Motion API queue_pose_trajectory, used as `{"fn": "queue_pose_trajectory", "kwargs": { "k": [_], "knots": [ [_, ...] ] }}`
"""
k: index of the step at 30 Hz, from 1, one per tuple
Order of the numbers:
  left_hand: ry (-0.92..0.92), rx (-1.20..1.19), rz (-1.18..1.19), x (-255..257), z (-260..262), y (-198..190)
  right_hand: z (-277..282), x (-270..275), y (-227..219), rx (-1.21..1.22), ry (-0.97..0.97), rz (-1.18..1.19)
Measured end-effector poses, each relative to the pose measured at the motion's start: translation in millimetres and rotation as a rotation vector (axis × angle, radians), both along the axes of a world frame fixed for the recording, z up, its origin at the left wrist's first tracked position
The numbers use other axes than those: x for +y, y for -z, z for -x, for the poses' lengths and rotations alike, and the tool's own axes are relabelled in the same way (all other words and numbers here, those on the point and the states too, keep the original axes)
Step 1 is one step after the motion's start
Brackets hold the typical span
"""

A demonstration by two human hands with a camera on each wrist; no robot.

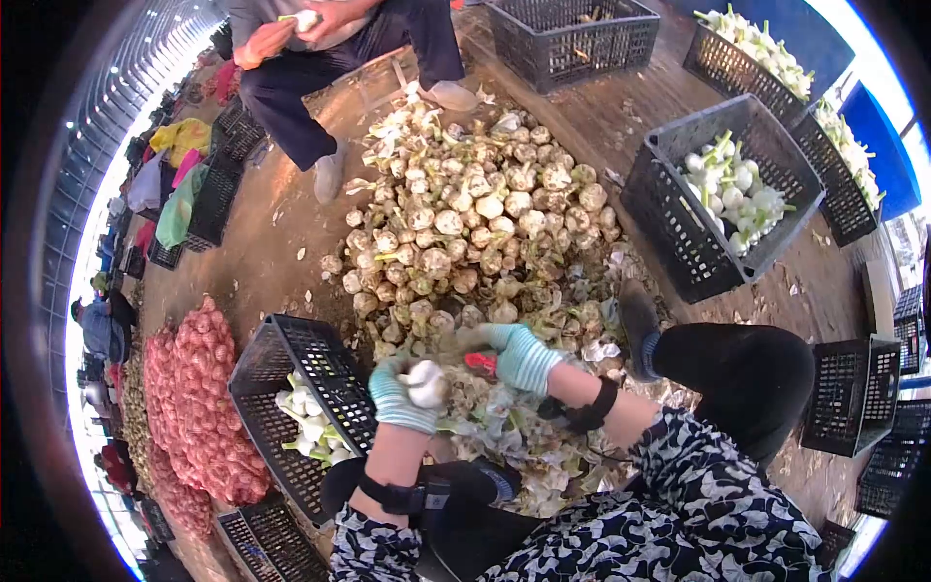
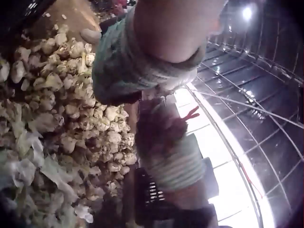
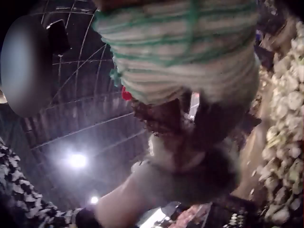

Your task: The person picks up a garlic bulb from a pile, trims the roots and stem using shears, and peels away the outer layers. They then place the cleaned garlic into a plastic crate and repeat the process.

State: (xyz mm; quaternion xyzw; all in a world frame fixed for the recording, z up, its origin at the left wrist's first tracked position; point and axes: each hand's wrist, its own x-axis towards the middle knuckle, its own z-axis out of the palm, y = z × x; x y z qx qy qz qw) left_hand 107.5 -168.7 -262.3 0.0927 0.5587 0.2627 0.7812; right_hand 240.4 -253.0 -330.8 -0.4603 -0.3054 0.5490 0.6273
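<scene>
White bulb (image 1: 427,385), prob. garlic, could slip if the L hand (image 1: 396,398) loosens, I'd guess; a stray stroke of the red tool (image 1: 480,363) might nick those fingers, b/c it's so near. From my end, bulb's held against the L's curled fingers, on the side facing the R hand (image 1: 527,357). R fingers grip the tool; tip's too blurred to tell. Bulb pile (image 1: 475,209) lies beyond both.

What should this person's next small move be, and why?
Probably lower the white bulb in the left hand into the black crate beside it: the bulb looks peeled, like the pale bulbs already inside, though blur hides whether it needs more trimming.
</scene>
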Motion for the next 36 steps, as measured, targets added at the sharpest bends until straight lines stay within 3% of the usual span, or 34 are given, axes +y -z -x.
{"fn": "queue_pose_trajectory", "kwargs": {
  "k": [1,3,4,5,6,7,8,9,10,12,14,15,16,17,19,20,22,23,25,28,29,30,32,33,34,35,36],
  "knots": [
    [0.042,0.003,-0.031,2.5,3.2,-1.0,-13.5,-11.4,10.4,-0.713,-0.231,0.140],
    [-0.059,0.049,0.093,21.6,7.6,11.3,-32.3,-13.2,10.5,-0.906,-0.640,0.502],
    [-0.068,0.075,0.086,26.8,7.4,16.5,-39.3,-11.7,55.5,-0.966,-0.636,0.660],
    [-0.017,-0.018,0.141,26.5,0.0,13.4,-51.8,-9.5,66.5,-0.941,-0.459,0.652],
    [-0.042,-0.108,0.206,23.5,-9.7,9.1,-57.5,-3.2,130.0,-0.697,-0.132,0.658],
    [-0.035,-0.043,0.180,21.3,-21.4,14.0,-66.9,3.7,165.0,-0.787,-0.016,0.581],
    [-0.021,0.021,0.157,20.4,-29.9,21.9,-72.7,19.9,154.3,-0.527,0.031,0.599],
    [-0.018,0.020,0.136,24.0,-35.0,38.3,-79.3,21.9,141.7,-0.671,-0.046,0.573],
    [-0.007,0.010,0.114,29.2,-42.9,55.7,-84.4,25.7,83.6,-0.821,-0.112,0.547],
    [0.100,-0.107,0.069,33.4,-59.0,74.7,-95.2,44.4,104.6,-1.019,-0.210,0.594],
    [0.156,0.019,0.097,30.9,-90.0,60.7,-94.7,51.1,111.9,-1.138,-0.284,0.762],
    [0.104,-0.056,0.067,14.4,-117.7,28.5,-92.9,55.0,111.9,-1.108,-0.275,0.817],
    [0.082,-0.121,0.057,15.1,-140.2,26.5,-91.8,57.0,110.4,-1.074,-0.269,0.869],
    [0.150,-0.113,-0.088,0.0,-169.1,2.2,-93.4,52.3,92.2,-1.097,-0.207,0.809],
    [0.328,-0.264,-0.136,-23.9,-214.3,-48.7,-98.1,60.4,96.1,-1.082,-0.206,0.784],
    [0.512,-0.440,-0.267,-22.7,-223.8,-32.8,-98.4,63.7,101.0,-1.065,-0.208,0.760],
    [0.393,-0.456,-0.303,-22.2,-222.2,-10.2,-93.8,69.3,108.4,-1.023,-0.220,0.705],
    [0.387,-0.220,-0.369,-20.3,-217.2,-5.1,-92.1,73.4,110.1,-1.000,-0.219,0.675],
    [0.369,-0.099,-0.350,1.3,-178.4,35.9,-88.7,79.1,115.8,-0.954,-0.216,0.618],
    [0.324,0.133,-0.360,18.9,-118.5,15.1,-92.3,81.5,127.8,-0.837,-0.199,0.667],
    [0.348,0.147,-0.317,26.0,-97.2,10.5,-88.8,86.3,182.0,-0.596,-0.047,0.595],
    [0.316,0.137,-0.323,25.6,-79.7,5.8,-87.1,81.9,175.0,-0.501,0.150,0.673],
    [0.278,0.174,-0.248,25.1,-49.9,6.5,-81.3,70.3,169.3,0.060,0.420,0.555],
    [0.270,0.175,-0.252,21.4,-42.6,9.3,-83.1,72.1,166.6,-0.103,0.393,0.383],
    [0.258,0.195,-0.199,15.2,-37.0,11.4,-82.4,68.0,163.7,-0.103,0.384,0.381],
    [0.244,0.213,-0.145,9.2,-32.0,13.1,-86.7,58.8,123.7,0.251,0.269,0.220],
    [0.239,0.027,-0.052,4.4,-27.0,15.6,-90.6,49.8,80.5,0.598,0.145,0.055]
  ]
}}
